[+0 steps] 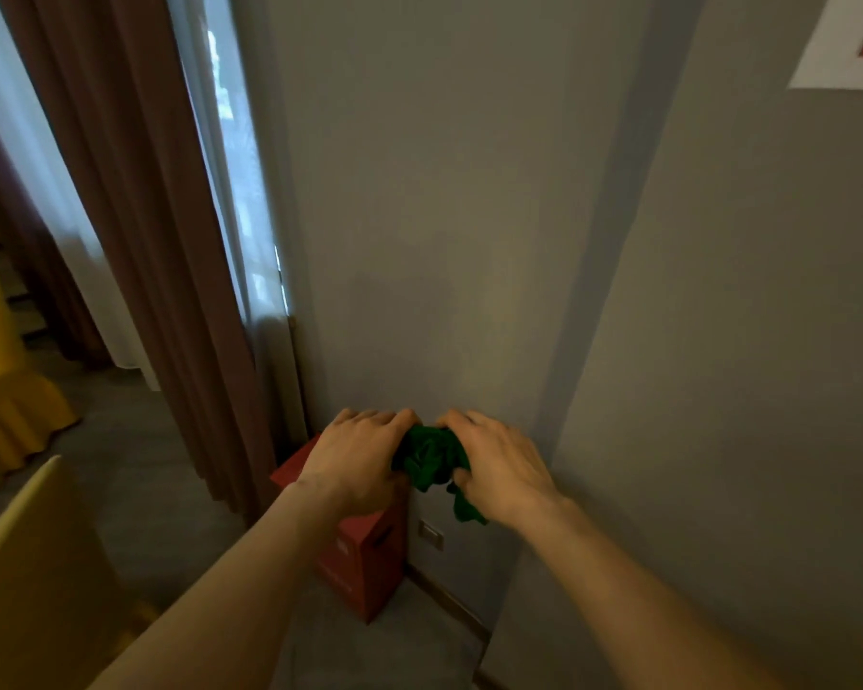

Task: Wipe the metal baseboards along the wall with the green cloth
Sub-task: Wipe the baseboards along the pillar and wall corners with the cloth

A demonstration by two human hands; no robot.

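Deep green cloth, plain, no pattern. Red box with a paler mark on one face. Grey wall, unpatterned; grey floor too. Brown baseboard along the wall's foot. Brown curtain beside a white sheer one. Yellow ruffled cover at the left edge. White-bordered picture, orange patch inside.

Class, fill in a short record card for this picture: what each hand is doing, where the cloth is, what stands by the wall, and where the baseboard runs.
left hand: gripping the green cloth
right hand: gripping the same cloth, bunched between both hands
cloth contact: held up in the air, not on the baseboard
baseboard: runs along the foot of the grey wall
red box: on the floor by the wall, below the left hand
curtain: brown, hanging left of the wall
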